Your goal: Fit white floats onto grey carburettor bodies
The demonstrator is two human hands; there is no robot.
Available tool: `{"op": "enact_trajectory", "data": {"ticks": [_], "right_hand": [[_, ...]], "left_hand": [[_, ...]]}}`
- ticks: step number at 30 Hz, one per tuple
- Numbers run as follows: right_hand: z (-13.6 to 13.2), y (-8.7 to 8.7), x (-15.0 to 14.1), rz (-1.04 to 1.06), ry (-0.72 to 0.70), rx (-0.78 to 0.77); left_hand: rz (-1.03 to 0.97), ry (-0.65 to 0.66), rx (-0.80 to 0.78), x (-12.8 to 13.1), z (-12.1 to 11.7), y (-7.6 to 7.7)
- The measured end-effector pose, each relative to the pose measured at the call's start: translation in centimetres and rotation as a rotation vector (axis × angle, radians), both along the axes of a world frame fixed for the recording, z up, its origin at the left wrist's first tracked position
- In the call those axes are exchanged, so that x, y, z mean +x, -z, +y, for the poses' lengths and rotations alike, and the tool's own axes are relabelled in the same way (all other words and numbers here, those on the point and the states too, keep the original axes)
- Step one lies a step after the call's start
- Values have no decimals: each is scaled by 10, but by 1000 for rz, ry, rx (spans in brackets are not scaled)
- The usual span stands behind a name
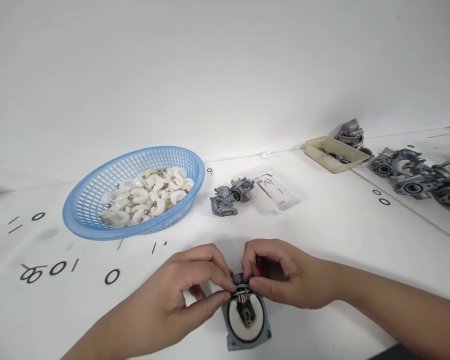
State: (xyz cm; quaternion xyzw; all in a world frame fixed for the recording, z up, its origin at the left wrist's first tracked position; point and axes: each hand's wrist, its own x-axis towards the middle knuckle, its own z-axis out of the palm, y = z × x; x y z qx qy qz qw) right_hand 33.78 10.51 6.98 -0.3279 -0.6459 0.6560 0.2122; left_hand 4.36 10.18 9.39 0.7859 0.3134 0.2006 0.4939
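Note:
A grey metal carburetor [267,334] lies on the white table with its open bowl side up. In it sits a white U-shaped float [258,315] around a brass jet [248,320], with a black ring round the rim. My left hand [193,287] is closed in a pinch at the left end of the float's hinge; what lies between its fingertips is too small to make out. My right hand [288,275] is closed, its thumb and forefinger against the carburetor's upper right edge by the hinge.
A blue plastic basket [73,220] holds many white floats [138,195]. Beyond my hands lie more carburetor bodies [228,197] and a clear bag with thin pins [281,202]. A cream tray [315,155] and several carburetors [412,175] stand at the right. Black rings [112,276] and pins lie at the left.

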Motion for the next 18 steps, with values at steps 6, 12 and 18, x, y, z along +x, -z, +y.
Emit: {"op": "enact_trajectory", "data": {"ticks": [6, 12, 18], "right_hand": [[0, 0, 5, 33, -43, 61], [11, 19, 4, 49, -191, 480], [25, 66, -13, -124, -214, 791]], "left_hand": [[-3, 6, 6, 2, 0, -2], [28, -7, 23, 0, 0, -3], [89, 29, 64, -1, 3, 12]]}}
